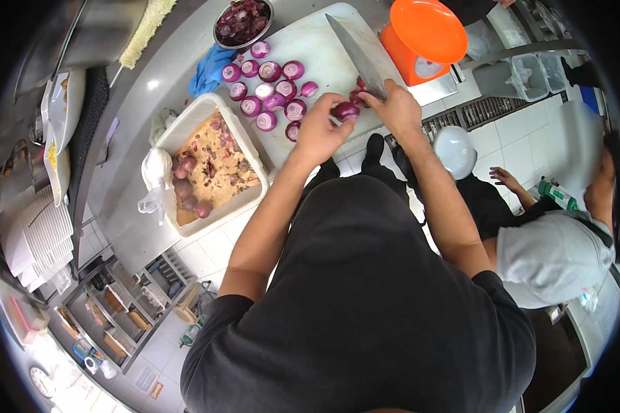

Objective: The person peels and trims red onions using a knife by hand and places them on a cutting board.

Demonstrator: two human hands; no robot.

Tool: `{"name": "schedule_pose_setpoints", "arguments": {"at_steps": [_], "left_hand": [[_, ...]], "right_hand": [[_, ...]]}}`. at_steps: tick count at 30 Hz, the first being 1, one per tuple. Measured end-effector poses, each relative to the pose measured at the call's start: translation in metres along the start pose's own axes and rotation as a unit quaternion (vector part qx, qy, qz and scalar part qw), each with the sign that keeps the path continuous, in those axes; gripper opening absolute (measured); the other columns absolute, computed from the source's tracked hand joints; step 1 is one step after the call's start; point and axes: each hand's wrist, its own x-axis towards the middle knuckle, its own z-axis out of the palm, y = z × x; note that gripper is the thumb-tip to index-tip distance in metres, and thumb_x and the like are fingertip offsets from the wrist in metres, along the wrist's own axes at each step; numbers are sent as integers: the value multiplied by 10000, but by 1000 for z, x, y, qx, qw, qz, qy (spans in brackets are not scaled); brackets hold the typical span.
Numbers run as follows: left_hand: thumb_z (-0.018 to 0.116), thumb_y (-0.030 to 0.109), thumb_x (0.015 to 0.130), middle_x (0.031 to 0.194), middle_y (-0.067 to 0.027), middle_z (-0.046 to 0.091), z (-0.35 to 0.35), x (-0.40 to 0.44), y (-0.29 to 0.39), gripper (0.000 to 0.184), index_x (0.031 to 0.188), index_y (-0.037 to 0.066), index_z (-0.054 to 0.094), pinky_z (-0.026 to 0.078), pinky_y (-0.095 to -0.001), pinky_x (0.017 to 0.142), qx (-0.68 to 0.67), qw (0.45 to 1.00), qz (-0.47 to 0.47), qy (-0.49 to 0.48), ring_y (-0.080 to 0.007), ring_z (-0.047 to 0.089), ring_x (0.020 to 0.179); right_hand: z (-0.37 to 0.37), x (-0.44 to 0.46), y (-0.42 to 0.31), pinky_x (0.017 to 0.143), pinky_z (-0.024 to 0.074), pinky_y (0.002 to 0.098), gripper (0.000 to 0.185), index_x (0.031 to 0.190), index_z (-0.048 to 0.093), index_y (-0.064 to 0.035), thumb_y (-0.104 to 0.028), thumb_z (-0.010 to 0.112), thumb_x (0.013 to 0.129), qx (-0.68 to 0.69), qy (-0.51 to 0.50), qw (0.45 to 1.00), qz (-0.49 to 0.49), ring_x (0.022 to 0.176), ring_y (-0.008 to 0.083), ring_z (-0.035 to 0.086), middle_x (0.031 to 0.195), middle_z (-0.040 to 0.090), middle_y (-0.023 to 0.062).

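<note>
L hand (317,132) round red onion (345,111), partly covered; R hand (397,111) w/ knife (357,56), handle hidden.

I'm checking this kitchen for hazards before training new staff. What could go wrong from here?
The knife in the right hand might slip towards the left hand, which holds a red onion close by. Rounded peeled onions might roll off the cutting board. The nearby co-worker might jostle the knife arm.

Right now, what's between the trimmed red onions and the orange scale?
The knife blade, with bare white cutting board on either side of it. Shows in the head view.
</note>
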Motion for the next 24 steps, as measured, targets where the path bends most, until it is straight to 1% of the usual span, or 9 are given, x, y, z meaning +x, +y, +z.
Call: {"name": "schedule_pose_setpoints", "arguments": {"at_steps": [3, 4, 8, 13, 14, 17, 20, 23, 24], "left_hand": [[795, 127, 888, 1260, -123, 707, 13, 16, -2, 440, 1277, 29, 616, 575, -354, 879, 147, 982, 117, -18, -267, 714, 1081], [788, 154, 862, 1314, -159, 692, 18, 27, -10, 496, 1307, 23, 611, 558, -416, 983, 164, 973, 164, -16, -349, 691, 1160], [769, 170, 868, 1355, -167, 678, 28, 40, -16, 506, 1325, 22, 612, 523, -457, 1063, 237, 960, 142, -44, -374, 656, 1239], [755, 180, 877, 1367, -176, 672, 29, 46, -9, 502, 1333, 25, 614, 522, -469, 1066, 258, 956, 130, -44, -392, 651, 1244], [774, 171, 865, 1355, -180, 674, 28, 45, -8, 516, 1334, 25, 615, 536, -443, 1048, 236, 963, 121, -49, -393, 666, 1208], [779, 151, 906, 1321, -146, 696, 24, 40, -11, 456, 1316, 28, 623, 555, -392, 1002, 167, 980, 111, -20, -309, 701, 1170], [804, 106, 909, 1264, -102, 702, 21, 32, -16, 435, 1303, 49, 628, 534, -349, 996, -67, 997, 20, 38, -227, 704, 1097], [797, 65, 945, 1191, -42, 703, 4, 22, -5, 375, 1284, 64, 635, 526, -322, 954, -280, 957, -71, 36, -150, 678, 1025], [769, 94, 982, 1126, -24, 702, 2, 21, -8, 296, 1248, 83, 640, 524, -326, 918, -299, 951, -46, 54, -148, 669, 966]], "right_hand": [[-2, -2, 1, 768, 592, 515, 505, 1013, 682, -31, -528, 742, 947, 20, 0, 1000, 0, 886, 410, 755, 890, 764, 209], [-3, -3, 1, 772, 591, 519, 469, 1009, 684, -30, -496, 720, 965, 34, -5, 999, 7, 884, 414, 754, 890, 763, 213], [3, -3, 18, 785, 587, 539, 355, 994, 697, -30, -378, 627, 1013, 23, 26, 999, -5, 880, 427, 750, 892, 758, 224], [-12, -13, 23, 781, 582, 549, 355, 1004, 710, -33, -372, 610, 1033, 13, 9, 1000, 10, 882, 435, 747, 893, 761, 220], [-14, -16, 24, 781, 581, 549, 356, 1002, 710, -33, -373, 611, 1033, 14, 2, 1000, 15, 882, 436, 747, 893, 760, 219], [-19, -22, 23, 785, 578, 547, 358, 990, 707, -30, -374, 619, 1031, 15, 7, 1000, 20, 876, 436, 744, 891, 759, 217], [-30, -30, 28, 784, 577, 545, 359, 979, 700, -29, -378, 628, 1028, 17, 23, 999, 28, 857, 441, 739, 885, 756, 220], [-32, -37, 29, 729, 553, 532, 379, 965, 681, -17, -388, 639, 1026, 76, 30, 996, 21, 792, 442, 719, 836, 733, 229], [-44, -39, 21, 716, 546, 530, 384, 963, 676, -14, -391, 639, 1028, 102, 10, 994, 28, 777, 440, 714, 821, 725, 231]]}}
